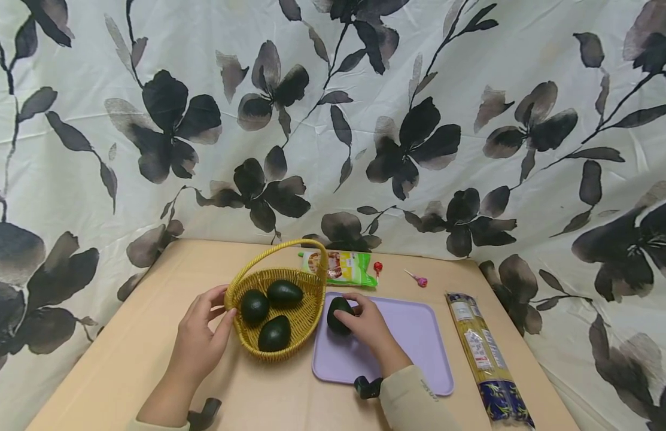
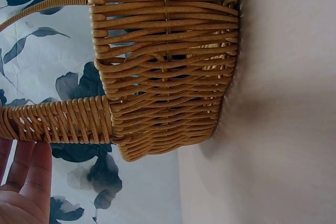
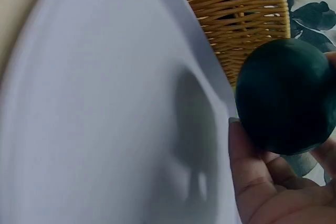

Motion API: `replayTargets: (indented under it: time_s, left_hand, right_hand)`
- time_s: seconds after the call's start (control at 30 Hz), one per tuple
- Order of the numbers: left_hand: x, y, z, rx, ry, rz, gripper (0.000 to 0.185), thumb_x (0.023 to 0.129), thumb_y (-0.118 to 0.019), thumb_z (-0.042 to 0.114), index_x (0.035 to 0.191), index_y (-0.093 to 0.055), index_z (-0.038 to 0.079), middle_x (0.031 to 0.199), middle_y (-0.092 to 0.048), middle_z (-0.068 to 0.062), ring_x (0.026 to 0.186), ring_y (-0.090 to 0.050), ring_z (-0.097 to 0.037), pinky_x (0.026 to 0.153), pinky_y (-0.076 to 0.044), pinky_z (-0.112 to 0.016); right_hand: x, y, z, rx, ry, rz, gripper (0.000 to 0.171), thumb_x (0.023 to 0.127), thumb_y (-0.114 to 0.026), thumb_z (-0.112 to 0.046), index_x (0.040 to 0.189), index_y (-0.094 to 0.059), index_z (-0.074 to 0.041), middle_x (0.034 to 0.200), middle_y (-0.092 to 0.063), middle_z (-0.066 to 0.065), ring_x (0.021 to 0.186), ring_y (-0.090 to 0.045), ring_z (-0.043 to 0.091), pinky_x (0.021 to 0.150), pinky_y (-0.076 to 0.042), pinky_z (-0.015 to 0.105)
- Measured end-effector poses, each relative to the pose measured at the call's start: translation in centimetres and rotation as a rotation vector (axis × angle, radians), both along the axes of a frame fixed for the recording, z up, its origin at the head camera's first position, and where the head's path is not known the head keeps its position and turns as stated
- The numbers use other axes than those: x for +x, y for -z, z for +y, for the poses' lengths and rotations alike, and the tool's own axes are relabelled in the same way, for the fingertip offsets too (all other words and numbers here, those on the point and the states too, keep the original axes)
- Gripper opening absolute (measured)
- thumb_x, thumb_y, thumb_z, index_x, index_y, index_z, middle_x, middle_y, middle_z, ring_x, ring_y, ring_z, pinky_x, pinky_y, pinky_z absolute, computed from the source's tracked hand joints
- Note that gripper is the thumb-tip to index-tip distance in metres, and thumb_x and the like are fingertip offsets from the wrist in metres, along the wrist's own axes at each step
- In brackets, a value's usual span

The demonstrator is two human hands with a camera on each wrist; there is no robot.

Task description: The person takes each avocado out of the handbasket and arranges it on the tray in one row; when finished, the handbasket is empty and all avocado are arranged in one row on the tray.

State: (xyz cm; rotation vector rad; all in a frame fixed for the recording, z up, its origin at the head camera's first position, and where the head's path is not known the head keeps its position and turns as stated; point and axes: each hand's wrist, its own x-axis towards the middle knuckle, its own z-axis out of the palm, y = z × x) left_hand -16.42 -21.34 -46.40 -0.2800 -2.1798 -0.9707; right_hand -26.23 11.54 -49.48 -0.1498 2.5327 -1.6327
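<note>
A yellow wicker basket (image 1: 300, 320) with a handle stands on the table and holds three dark green avocados (image 1: 273, 333). My left hand (image 1: 200, 332) rests against the basket's left rim, fingers fairly straight; the left wrist view shows the basket wall (image 2: 168, 61) close up and my fingertips (image 2: 26, 177) by the handle. To the basket's right lies a lilac tray (image 1: 413, 335). My right hand (image 1: 365, 323) grips a fourth avocado (image 1: 337, 314) at the tray's left edge. In the right wrist view that avocado (image 3: 286, 95) sits in my fingers just above the tray (image 3: 105, 119).
Behind the basket lies a green snack packet (image 1: 343, 267) with two lollipops (image 1: 419, 279) beside it. A long spaghetti packet (image 1: 483, 350) lies right of the tray. The tan table (image 1: 128, 353) is backed by a floral cloth (image 1: 333, 120).
</note>
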Motion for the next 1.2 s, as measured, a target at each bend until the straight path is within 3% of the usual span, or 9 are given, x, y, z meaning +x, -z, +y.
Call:
replayTargets:
  time_s: [0.23,0.53,0.8,0.97,1.2]
  left_hand:
    - [0.1,-0.1,0.0,0.001,0.004,-0.001,0.058,0.087,-0.073,-0.011,0.14,-0.055,0.003,0.12,-0.063,-0.008,0.113,-0.056,-0.006,0.096,-0.049,-0.001]
    - [0.1,-0.2,0.0,-0.006,0.005,-0.005,0.058,0.087,-0.073,-0.01,0.141,-0.054,0.004,0.121,-0.063,-0.008,0.113,-0.058,-0.009,0.096,-0.051,-0.003]
    - [-0.1,-0.2,-0.1,-0.007,0.008,-0.006,0.059,0.087,-0.074,-0.01,0.14,-0.054,0.004,0.121,-0.063,-0.008,0.113,-0.057,-0.006,0.096,-0.049,-0.001]
    - [-0.2,0.0,-0.2,-0.004,0.011,-0.007,0.059,0.087,-0.074,-0.01,0.141,-0.054,0.005,0.12,-0.063,-0.008,0.113,-0.057,-0.005,0.096,-0.049,-0.001]
    - [-0.2,-0.1,-0.2,-0.006,0.007,-0.004,0.058,0.087,-0.073,-0.009,0.141,-0.055,0.005,0.121,-0.064,-0.008,0.113,-0.057,-0.006,0.096,-0.049,-0.001]
  right_hand:
    - [0.3,0.7,-0.4,0.103,-0.027,-0.012,0.058,0.086,-0.081,-0.038,0.135,-0.064,-0.014,0.109,-0.069,0.012,0.094,-0.063,0.022,0.072,-0.058,0.031]
    - [0.5,1.5,-0.9,0.141,-0.064,-0.006,0.055,0.084,-0.082,-0.044,0.127,-0.068,-0.012,0.099,-0.071,0.007,0.086,-0.064,0.018,0.068,-0.057,0.031]
    - [0.6,1.7,-1.2,0.188,-0.08,0.0,0.058,0.086,-0.077,-0.054,0.127,-0.069,-0.014,0.104,-0.071,0.007,0.09,-0.064,0.018,0.072,-0.058,0.033]
    - [0.8,1.5,-1.2,0.17,-0.101,-0.018,0.059,0.089,-0.075,-0.055,0.129,-0.067,-0.012,0.108,-0.071,0.011,0.085,-0.067,0.017,0.07,-0.062,0.031]
    - [1.0,1.1,-0.7,0.057,-0.146,-0.053,0.058,0.095,-0.073,-0.042,0.137,-0.061,-0.004,0.107,-0.072,0.013,0.074,-0.07,0.017,0.062,-0.065,0.031]
